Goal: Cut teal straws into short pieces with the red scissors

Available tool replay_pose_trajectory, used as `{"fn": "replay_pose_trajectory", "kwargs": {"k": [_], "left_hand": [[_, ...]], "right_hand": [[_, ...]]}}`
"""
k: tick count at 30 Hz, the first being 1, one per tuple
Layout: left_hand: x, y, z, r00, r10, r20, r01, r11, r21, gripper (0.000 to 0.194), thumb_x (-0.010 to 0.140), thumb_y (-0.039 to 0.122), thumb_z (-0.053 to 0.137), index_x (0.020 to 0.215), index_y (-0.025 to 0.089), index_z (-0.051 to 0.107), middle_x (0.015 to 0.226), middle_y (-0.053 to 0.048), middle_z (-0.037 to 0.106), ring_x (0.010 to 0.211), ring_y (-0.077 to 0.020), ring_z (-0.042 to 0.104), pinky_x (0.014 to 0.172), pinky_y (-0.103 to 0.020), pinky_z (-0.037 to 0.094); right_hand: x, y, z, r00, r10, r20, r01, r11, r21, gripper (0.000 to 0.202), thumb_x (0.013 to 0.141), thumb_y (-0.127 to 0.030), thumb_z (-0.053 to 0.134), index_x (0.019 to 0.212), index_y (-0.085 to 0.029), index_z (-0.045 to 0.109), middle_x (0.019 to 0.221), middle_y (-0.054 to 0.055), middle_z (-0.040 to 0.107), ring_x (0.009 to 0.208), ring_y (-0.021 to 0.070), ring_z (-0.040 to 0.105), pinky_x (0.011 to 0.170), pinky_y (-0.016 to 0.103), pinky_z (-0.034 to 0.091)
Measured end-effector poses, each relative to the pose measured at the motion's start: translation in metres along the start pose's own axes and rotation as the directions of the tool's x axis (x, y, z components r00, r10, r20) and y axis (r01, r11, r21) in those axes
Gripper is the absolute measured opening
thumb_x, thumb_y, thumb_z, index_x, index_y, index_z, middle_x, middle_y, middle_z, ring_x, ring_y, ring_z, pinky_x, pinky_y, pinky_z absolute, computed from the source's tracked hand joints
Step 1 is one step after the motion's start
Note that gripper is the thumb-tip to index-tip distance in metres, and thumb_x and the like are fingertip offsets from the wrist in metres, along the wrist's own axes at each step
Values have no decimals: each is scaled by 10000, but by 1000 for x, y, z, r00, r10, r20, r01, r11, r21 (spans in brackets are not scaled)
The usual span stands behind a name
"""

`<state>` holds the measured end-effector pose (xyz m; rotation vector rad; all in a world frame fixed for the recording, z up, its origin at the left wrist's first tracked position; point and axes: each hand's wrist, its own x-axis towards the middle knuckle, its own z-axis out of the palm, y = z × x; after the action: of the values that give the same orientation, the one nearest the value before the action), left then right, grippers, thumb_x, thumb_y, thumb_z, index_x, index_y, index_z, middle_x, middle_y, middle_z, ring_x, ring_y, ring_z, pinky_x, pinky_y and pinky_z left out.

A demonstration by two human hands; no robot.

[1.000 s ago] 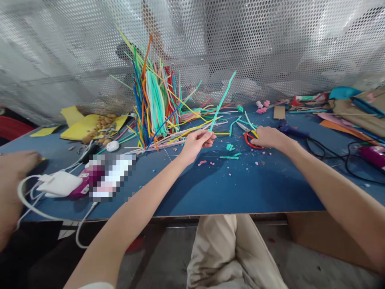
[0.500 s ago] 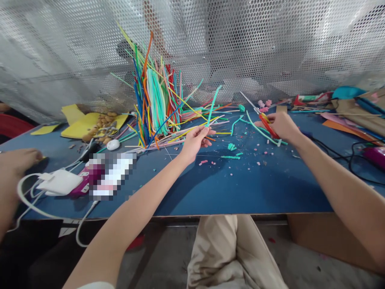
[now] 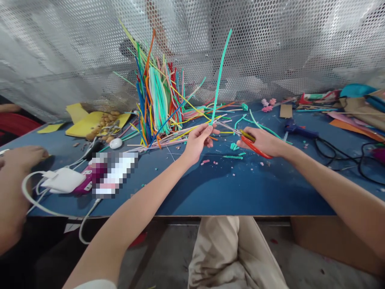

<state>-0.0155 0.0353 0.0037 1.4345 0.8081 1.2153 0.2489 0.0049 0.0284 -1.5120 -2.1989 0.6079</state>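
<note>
Since the earlier frame, the scissors (image 3: 255, 148) have moved in from the right; their blade tips now sit at the left fingertips. Left hand (image 3: 197, 140): pinches the turquoise pipe cleaner (image 3: 220, 72) near its lower end, stem rising above the desk (image 3: 228, 196), toward the far edge's middle. Right hand (image 3: 261, 139): grips the scissors by the handles. Pipe cleaner bundle (image 3: 158, 100): near the far edge, left of centre. Glue gun (image 3: 296, 128): right of the right hand.
</note>
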Motion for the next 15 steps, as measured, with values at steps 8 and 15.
{"fn": "replay_pose_trajectory", "kwargs": {"k": [8, 15], "left_hand": [[-7, 10, 7, 975, 50, 218, -95, 975, 199, 309, 962, 451, 653, 1028, 164, 745, 820, -37, 728, 513, -62, 489, 495, -212, 383], [-6, 17, 3, 975, 41, 219, -82, 980, 180, 271, 934, 406, 669, 972, 167, 791, 717, -28, 701, 526, -78, 439, 507, -231, 332]], "right_hand": [[-2, -8, 7, 983, -47, 175, 16, 984, 178, 453, 866, -657, 646, 863, -230, 494, 723, -32, 435, 632, 139, 390, 595, 324, 325], [-7, -17, 6, 968, -73, 240, 8, 965, 264, 482, 871, -676, 636, 844, -227, 465, 746, -32, 397, 651, 135, 361, 593, 327, 332]]}}
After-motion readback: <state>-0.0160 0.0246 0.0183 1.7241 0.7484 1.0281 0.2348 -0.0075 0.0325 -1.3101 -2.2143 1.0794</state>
